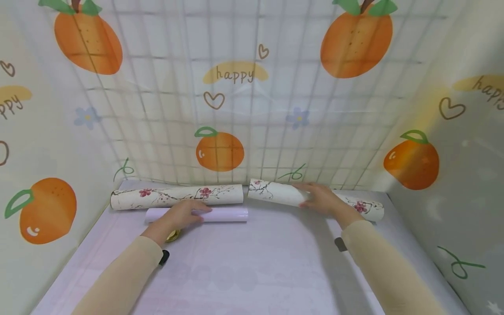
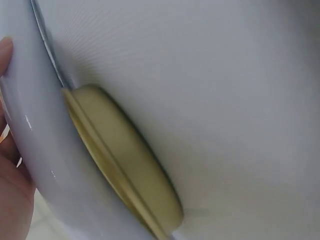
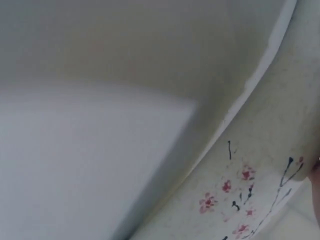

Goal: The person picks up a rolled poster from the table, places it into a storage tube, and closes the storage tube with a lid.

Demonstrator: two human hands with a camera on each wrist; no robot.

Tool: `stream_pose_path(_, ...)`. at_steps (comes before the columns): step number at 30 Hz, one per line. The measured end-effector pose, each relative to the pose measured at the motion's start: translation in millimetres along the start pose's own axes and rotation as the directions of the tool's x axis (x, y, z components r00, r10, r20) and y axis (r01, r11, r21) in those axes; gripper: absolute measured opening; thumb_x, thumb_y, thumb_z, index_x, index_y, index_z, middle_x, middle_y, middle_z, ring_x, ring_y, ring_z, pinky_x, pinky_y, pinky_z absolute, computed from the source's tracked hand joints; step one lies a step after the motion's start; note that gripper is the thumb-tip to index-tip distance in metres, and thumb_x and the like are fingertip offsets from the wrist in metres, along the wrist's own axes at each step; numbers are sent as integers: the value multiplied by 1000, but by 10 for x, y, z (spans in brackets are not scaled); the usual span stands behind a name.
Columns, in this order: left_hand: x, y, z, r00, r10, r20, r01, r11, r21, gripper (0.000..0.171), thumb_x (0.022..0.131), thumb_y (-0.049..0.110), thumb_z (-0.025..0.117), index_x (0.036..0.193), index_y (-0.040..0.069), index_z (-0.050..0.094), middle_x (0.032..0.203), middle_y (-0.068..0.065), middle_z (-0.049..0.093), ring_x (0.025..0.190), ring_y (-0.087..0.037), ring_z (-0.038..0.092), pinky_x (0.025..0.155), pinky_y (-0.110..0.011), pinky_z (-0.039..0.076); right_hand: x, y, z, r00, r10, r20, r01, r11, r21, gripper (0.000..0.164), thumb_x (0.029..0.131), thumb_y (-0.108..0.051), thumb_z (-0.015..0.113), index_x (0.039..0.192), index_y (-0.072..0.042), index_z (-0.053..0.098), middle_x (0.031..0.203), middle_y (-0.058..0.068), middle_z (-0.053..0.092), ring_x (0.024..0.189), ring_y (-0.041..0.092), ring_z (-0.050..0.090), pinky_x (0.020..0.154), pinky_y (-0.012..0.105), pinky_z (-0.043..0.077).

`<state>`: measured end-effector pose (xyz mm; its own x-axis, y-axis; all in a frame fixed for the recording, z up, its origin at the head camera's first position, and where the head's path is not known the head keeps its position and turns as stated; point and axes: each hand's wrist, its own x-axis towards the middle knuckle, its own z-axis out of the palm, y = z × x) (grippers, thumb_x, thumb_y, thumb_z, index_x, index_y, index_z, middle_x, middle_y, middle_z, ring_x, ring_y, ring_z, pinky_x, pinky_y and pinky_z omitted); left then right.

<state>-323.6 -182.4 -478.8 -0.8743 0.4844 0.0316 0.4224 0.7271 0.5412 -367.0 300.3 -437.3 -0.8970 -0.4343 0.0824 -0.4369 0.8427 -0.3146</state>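
Note:
A smooth pale lilac roll (image 1: 226,214) lies along the table in front of a floral paper roll (image 1: 157,197). My left hand (image 1: 183,215) is on the lilac roll, fingers over its far side and thumb on its near side. Close to that wrist sits a gold, round, rimmed object (image 2: 132,160); its kind is unclear. To the right, my right hand (image 1: 320,199) grips a second floral roll (image 1: 275,192) around its middle, fingers behind and thumb in front. This roll slants down to the right; its blossoms (image 3: 207,202) show in the right wrist view.
The rolls lie near the back edge of the pale table (image 1: 244,271). Behind them rises a grid under a sheet printed with oranges (image 1: 220,151); similar sheets flank both sides. Small dark objects (image 1: 164,258) show beside each sleeve.

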Motion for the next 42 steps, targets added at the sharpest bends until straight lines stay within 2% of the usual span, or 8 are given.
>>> stream_pose_path(3,-49,8,-21,1000,25,-12,-25,1000,2,40,91,16,75,130,23,69,141,-6,59,134,-28,51,113,-49,38,-69,-16,-40,1000,-3,-10,3,1000,26,77,83,-28,83,150,-22,48,142,25,51,126,47,50,103,66,40)
stream_pose_path(7,-132,31,-76,999,23,-26,-23,1000,-14,39,92,16,73,131,23,69,143,-7,58,135,-29,49,113,-51,38,-160,-22,-89,1000,-2,-2,2,998,60,76,84,-30,83,151,-24,48,143,23,50,126,46,50,101,65,43)
stream_pose_path(10,-184,47,-128,1000,-6,-31,5,999,-36,39,93,17,73,131,26,69,143,-2,58,136,-26,48,113,-50,37,-220,-25,-118,999,-38,-2,38,998,54,75,84,-32,83,150,-22,49,142,22,50,125,45,51,99,63,44)
stream_pose_path(15,-249,22,-195,998,20,-56,-23,998,-53,39,93,17,73,131,24,69,139,6,60,135,-23,50,111,-48,41,-281,-66,-145,995,-98,-24,98,995,28,73,81,-34,84,146,-20,53,136,20,55,118,43,56,94,60,48)
stream_pose_path(19,-319,1,-232,997,25,-71,-30,997,-66,37,93,19,73,130,26,69,137,9,61,134,-22,51,109,-46,43,-318,-123,-155,994,-100,-34,101,995,19,74,80,-34,86,146,-23,54,133,21,56,112,40,59,90,58,50)
stream_pose_path(29,-478,32,-373,992,35,-117,-47,993,-105,38,93,19,74,130,22,69,136,1,63,133,-27,51,107,-48,45,-435,-197,-163,992,-115,-48,115,993,-9,75,80,-35,85,146,-23,54,127,16,58,106,31,59,82,50,53)
stream_pose_path(35,-560,41,-442,986,35,-161,-58,989,-139,39,93,20,74,131,22,68,136,2,63,132,-27,52,106,-49,46,-515,-240,-175,985,-153,-82,154,988,0,72,79,-35,86,144,-22,57,124,12,59,110,33,59,86,52,52)
stream_pose_path(42,-591,96,-454,979,40,-200,-73,984,-160,40,93,24,74,132,25,67,137,2,62,133,-27,52,107,-50,45,-589,-289,-164,980,-170,-100,173,984,29,72,77,-31,88,142,-24,59,120,5,61,110,28,59,87,48,51)
